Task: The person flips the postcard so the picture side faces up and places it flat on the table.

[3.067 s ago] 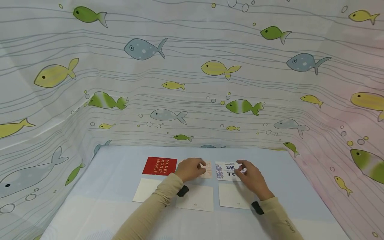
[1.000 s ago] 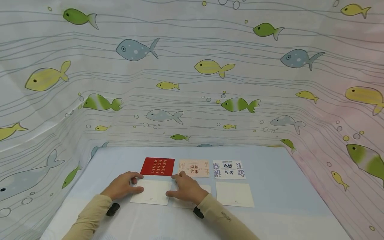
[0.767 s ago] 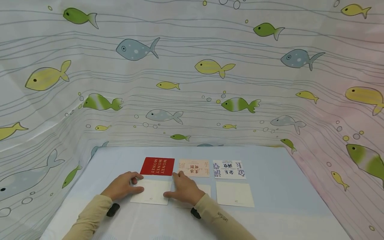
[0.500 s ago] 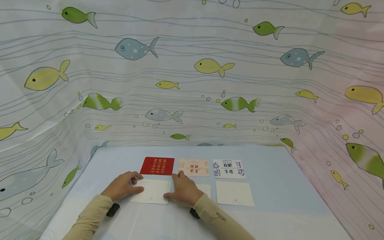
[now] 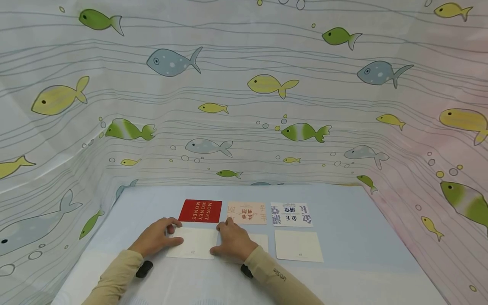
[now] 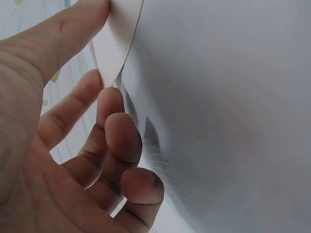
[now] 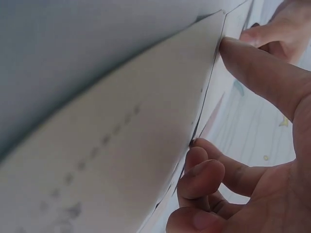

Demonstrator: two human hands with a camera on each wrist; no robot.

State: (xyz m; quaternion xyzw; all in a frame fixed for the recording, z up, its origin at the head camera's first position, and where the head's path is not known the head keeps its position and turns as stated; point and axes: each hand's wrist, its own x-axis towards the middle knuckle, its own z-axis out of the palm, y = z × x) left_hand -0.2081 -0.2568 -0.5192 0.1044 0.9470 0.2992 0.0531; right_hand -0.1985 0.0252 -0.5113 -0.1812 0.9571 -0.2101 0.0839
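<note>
the near-left white card (image 5: 196,243) is flanked by the left hand (image 5: 155,237) and right hand (image 5: 234,240), both loosely spread; through uneven pushing, the near-middle card (image 5: 262,241) could be overlapped.

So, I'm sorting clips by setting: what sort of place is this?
Perhaps a curtained-off tabletop booth: fish-print sheeting rises behind and beside a pale-covered table, where cards lie in two rows.

A cream rectangular card (image 5: 196,245) is bearing a small grey mark; a red rectangular card (image 5: 200,211) is carrying pale lettering; a white wall covering (image 5: 225,55) is showing green, yellow and blue fish.
</note>
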